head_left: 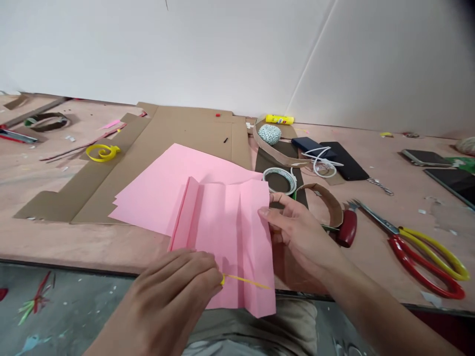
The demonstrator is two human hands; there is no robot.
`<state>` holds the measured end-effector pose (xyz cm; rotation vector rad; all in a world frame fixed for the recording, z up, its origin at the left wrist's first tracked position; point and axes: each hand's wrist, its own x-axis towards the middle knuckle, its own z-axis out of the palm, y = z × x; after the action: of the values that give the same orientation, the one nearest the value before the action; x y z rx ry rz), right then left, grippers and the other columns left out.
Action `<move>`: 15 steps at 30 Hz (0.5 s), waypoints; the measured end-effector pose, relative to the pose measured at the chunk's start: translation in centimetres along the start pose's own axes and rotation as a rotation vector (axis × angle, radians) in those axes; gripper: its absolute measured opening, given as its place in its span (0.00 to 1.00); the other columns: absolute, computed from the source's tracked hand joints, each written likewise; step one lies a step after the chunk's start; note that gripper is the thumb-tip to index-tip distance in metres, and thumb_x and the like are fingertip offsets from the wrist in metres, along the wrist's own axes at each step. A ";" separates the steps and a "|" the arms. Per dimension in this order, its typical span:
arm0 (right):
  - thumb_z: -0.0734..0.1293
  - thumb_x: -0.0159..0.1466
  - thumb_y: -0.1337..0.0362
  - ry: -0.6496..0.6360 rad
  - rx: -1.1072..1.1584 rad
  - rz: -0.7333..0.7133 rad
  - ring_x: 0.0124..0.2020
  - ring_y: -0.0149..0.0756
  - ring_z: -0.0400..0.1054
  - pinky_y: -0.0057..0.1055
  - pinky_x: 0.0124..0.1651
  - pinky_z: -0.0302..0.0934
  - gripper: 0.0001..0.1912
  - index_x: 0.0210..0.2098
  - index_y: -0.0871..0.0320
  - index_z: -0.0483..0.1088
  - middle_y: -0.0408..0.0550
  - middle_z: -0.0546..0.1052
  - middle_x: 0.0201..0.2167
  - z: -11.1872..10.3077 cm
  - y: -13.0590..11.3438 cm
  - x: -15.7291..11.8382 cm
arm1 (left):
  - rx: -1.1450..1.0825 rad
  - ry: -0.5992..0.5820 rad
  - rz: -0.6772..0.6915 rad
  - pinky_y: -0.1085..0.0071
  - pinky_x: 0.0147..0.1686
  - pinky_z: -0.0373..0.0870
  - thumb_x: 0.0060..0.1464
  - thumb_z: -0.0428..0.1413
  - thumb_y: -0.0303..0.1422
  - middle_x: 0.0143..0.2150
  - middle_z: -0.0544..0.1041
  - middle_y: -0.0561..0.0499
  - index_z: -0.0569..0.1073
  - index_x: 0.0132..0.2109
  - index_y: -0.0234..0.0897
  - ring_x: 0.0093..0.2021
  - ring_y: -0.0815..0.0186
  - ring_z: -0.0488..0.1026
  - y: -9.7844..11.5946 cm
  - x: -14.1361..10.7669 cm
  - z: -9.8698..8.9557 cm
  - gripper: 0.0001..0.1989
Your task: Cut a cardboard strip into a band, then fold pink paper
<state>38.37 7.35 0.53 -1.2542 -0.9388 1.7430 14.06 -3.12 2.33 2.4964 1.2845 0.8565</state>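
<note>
A creased pink paper (230, 212) with several lengthwise folds hangs partly over the table's front edge. My right hand (293, 222) pinches its right edge between thumb and fingers. On its lower left part lies my left hand (181, 282), fingers curled, with a bit of yellow showing by the fingertips. From there a thin yellow strip (248, 282) runs to the right across the paper. Flat pink sheets (156, 190) lie behind, on brown cardboard (189, 128).
Right of my right hand are a red-handled tool (348, 228) and large scissors (411, 247). Behind it lie a tape roll (279, 181), a speckled ball (269, 134), a glue stick (279, 119) and a black phone (343, 160). A yellow coil (103, 152) rests on the left.
</note>
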 end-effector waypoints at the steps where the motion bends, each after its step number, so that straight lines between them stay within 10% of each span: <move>1: 0.80 0.60 0.55 -0.001 -0.011 0.002 0.28 0.32 0.73 0.26 0.28 0.67 0.26 0.54 0.54 0.74 0.44 0.83 0.34 -0.2 -0.1 0.0 | 0.042 -0.021 0.035 0.73 0.51 0.76 0.65 0.56 0.22 0.50 0.87 0.49 0.78 0.52 0.44 0.47 0.62 0.86 -0.3 0.0 0.2 0.15; 6: 0.79 0.57 0.62 0.074 -0.215 -0.068 0.27 0.35 0.75 0.27 0.28 0.67 0.46 0.72 0.52 0.62 0.43 0.84 0.31 -2.1 -0.5 0.7 | 0.279 -0.013 0.102 0.70 0.40 0.78 0.72 0.45 0.25 0.46 0.87 0.49 0.73 0.51 0.39 0.40 0.63 0.86 -1.6 0.3 0.1 0.13; 15: 0.67 0.69 0.69 0.237 -1.135 -0.728 0.42 0.44 0.77 0.45 0.44 0.73 0.15 0.53 0.55 0.79 0.60 0.72 0.64 -2.0 0.2 -0.6 | 0.314 -0.028 0.115 0.67 0.50 0.75 0.73 0.46 0.27 0.48 0.86 0.50 0.75 0.52 0.37 0.46 0.63 0.84 -2.7 0.8 -0.1 0.13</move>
<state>40.40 6.97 0.07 -1.4155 -2.0266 0.4025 12.51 -0.90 1.55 2.8369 1.3696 0.6852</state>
